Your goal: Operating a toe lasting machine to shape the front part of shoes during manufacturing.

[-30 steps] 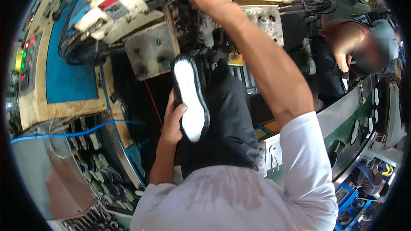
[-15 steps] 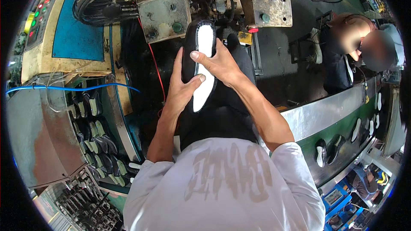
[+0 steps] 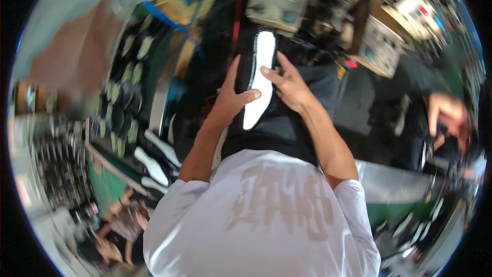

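A black shoe upper (image 3: 260, 103) with a white underside facing up lies lengthwise between my two hands, above my dark trousers. My left hand (image 3: 231, 98) grips its left side, the thumb pressed on the white underside near the middle. From the right, my right hand (image 3: 291, 85) holds it too, thumb on the white face a little farther up and fingers along the edge. The dark sides of the upper blend into the dark background, and my fingertips beneath it are hidden.
Ahead are a worn control box (image 3: 279, 1) and a second box (image 3: 380, 46) beside machinery. Shoes with greenish undersides (image 3: 123, 103) fill a rack at left, white-bottomed ones (image 3: 152, 166) nearer. A metal-edged line (image 3: 392, 182) runs at right. Other people are at right and lower left.
My view has turned left, so the machine boxes sit farther right and more white-bottomed shoes and a person show at lower left. Both hands still hold the shoe upper.
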